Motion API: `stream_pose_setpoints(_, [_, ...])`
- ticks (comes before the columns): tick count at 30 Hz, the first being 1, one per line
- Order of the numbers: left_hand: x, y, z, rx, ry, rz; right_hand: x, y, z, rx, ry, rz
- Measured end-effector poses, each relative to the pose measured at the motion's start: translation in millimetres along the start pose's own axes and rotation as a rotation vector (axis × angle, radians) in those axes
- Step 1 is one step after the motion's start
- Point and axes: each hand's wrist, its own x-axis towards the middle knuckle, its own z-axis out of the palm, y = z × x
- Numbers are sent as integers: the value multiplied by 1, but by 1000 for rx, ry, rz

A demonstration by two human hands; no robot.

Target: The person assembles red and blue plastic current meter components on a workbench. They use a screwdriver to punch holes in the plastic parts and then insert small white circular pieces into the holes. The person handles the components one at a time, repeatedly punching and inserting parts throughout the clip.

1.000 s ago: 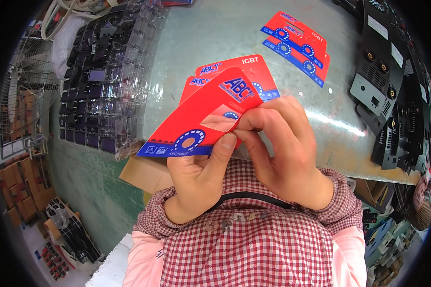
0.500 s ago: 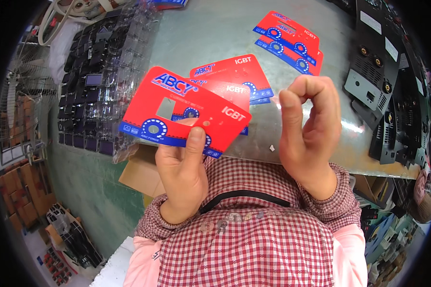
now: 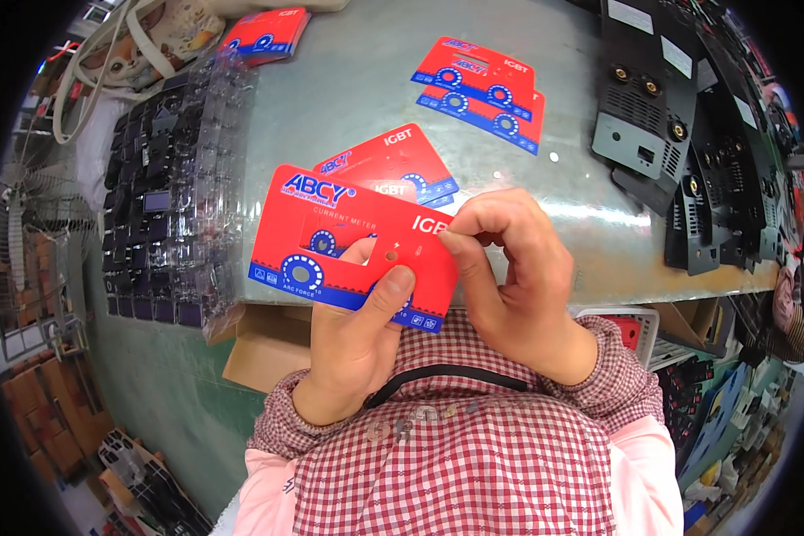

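Note:
My left hand (image 3: 357, 344) holds a red-and-blue front panel sheet (image 3: 431, 281) by its lower edge, thumb on top. The sheet is thin, with a cut-out window and round holes, and is tilted up toward me. At its right edge my right hand (image 3: 518, 272) pinches with thumb and forefinger; whether anything fine lies between those fingertips is too small to tell. Beyond the held sheet, similar panel sheets (image 3: 397, 150) lie overlapping on the metal table (image 3: 348, 80). Two more overlapped sheets (image 3: 482, 76) lie farther right.
Black metal housings (image 3: 639, 125) line the table's right side. At left, clear plastic wrap surrounds rows of black square parts (image 3: 156, 201). A stack of red-and-blue sheets (image 3: 268, 34) lies at the far left beside a fabric bag (image 3: 183, 45). An open cardboard box (image 3: 268, 353) stands below the table's front edge.
My right hand has moved left and down, from apart to the held sheet's right edge. My left hand and the sheet are slightly lower. The view has shifted too.

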Motion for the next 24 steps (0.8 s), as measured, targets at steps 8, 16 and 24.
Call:
stream_pose_setpoints(8, [2,-5,12,-16,-117,-56,-4,-7,-20,-107,-1,45])
stream_pose_setpoints(16, [10,-18,29,37,-149,-117,-9,-8,-49,-229,61,52])
stream_pose_setpoints(24, [13,-28,52,187,-83,-40,-13,-20,-75,-454,68,-221])
